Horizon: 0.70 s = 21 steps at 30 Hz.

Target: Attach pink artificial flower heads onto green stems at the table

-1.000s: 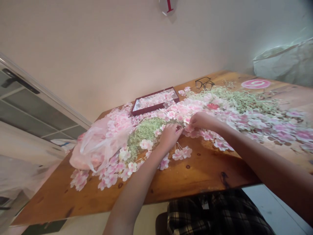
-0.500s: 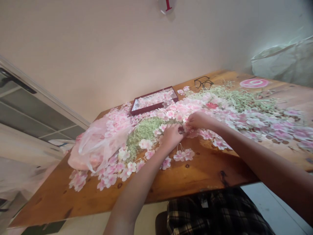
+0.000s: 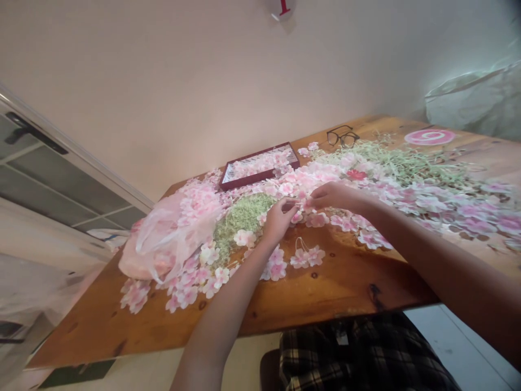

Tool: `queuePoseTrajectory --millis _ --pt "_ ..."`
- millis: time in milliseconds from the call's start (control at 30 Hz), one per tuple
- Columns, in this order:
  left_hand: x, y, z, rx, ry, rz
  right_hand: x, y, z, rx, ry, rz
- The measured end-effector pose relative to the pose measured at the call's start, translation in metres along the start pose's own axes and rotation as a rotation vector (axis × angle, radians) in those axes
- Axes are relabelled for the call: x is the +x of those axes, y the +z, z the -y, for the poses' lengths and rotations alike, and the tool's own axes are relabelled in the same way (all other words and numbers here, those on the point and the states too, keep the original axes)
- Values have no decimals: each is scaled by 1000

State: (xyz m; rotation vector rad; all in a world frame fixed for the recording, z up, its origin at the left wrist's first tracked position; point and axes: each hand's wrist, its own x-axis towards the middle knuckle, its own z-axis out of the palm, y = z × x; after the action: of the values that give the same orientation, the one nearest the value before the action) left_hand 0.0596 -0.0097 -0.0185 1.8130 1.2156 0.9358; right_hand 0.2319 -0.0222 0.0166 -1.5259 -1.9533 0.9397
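Note:
My left hand (image 3: 281, 216) is over the middle of the wooden table, thumb and fingertips pinched on what looks like a thin flower stem. Close by on its right, my right hand (image 3: 334, 196) has its fingertips pressed together on a small pink artificial flower (image 3: 302, 197). The exact grip is partly lost among the blossoms behind. Pale pink artificial flowers (image 3: 285, 189) lie heaped just beyond both hands. A joined pair of flowers with a looped stem (image 3: 308, 257) rests on the wood below them. Left of my left hand is a mound of small green pieces (image 3: 240, 217).
A dark red box (image 3: 260, 176) of blossoms stands by the wall. At left lies a translucent plastic bag (image 3: 163, 244) with flowers. Green stems (image 3: 423, 163), eyeglasses (image 3: 342, 138) and a pink oval (image 3: 430, 137) are at right. A white sack (image 3: 476, 103) stands beyond the table.
My left hand has lifted slightly, and its fingers have shifted from the table-level flowers to a stem near my right fingertips. The view has moved a little.

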Motion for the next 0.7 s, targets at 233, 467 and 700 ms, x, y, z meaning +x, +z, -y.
queuePoseTrajectory --millis 233,467,700 --pt "-5 -5 -6 -353 -217 32 -1 7 8 86 -169 -7" --pt "-7 -15 -7 -473 -175 14 -5 4 11 166 -160 -82" --pt "-4 -16 -4 -406 -110 -52 -6 9 13 293 -239 115"
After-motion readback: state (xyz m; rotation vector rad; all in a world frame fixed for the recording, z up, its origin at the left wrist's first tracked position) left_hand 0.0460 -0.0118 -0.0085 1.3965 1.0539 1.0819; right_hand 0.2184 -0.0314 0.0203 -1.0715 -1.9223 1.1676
